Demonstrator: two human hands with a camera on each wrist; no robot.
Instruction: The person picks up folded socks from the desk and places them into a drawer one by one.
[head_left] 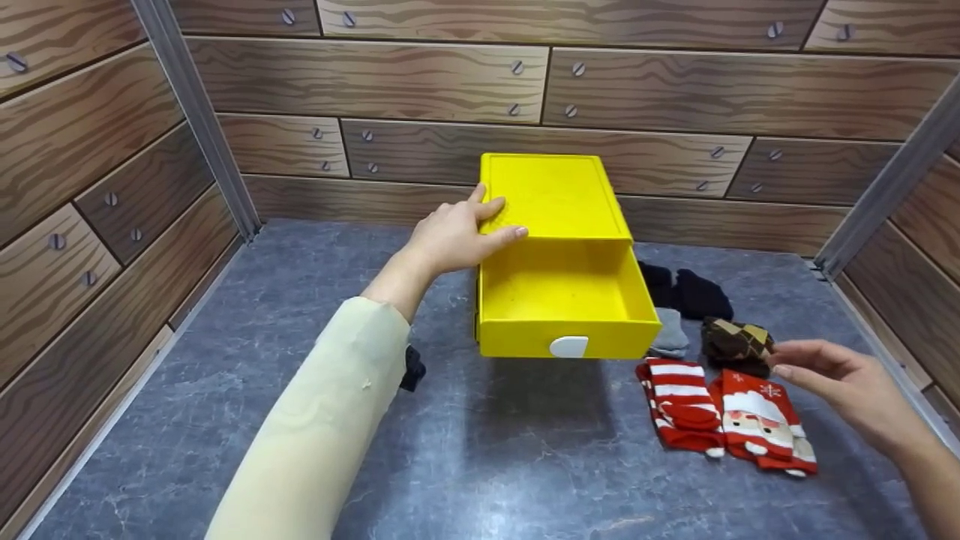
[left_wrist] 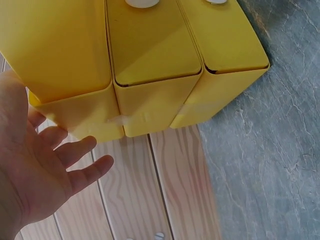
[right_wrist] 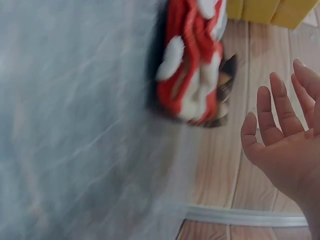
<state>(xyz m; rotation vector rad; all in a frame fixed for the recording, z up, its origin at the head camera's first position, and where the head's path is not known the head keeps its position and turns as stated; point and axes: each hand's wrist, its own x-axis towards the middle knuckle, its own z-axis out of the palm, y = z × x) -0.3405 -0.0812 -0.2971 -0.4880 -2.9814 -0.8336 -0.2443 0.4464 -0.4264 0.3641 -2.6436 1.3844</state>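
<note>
A yellow drawer unit (head_left: 551, 196) stands with its top drawer (head_left: 570, 289) pulled out; no sock shows inside the drawer. My left hand (head_left: 465, 236) rests on the unit's upper left edge, thumb and fingertips on the top, fingers extended; the left wrist view also shows this hand (left_wrist: 47, 167) beside the side wall. At the right, my right hand (head_left: 855, 386) hovers with loose fingers near brown argyle socks (head_left: 735, 341). In front of those lie red-and-white striped socks (head_left: 681, 405) and red Santa socks (head_left: 761, 420). Nothing is in the right hand (right_wrist: 287, 130).
Black socks (head_left: 701, 292) and grey socks (head_left: 670, 334) lie right of the drawer unit. A small dark item (head_left: 412, 367) shows partly behind my left sleeve (head_left: 322, 420). Wood-patterned panels (head_left: 420, 82) wall in the grey marbled surface (head_left: 420, 465) at the back and sides.
</note>
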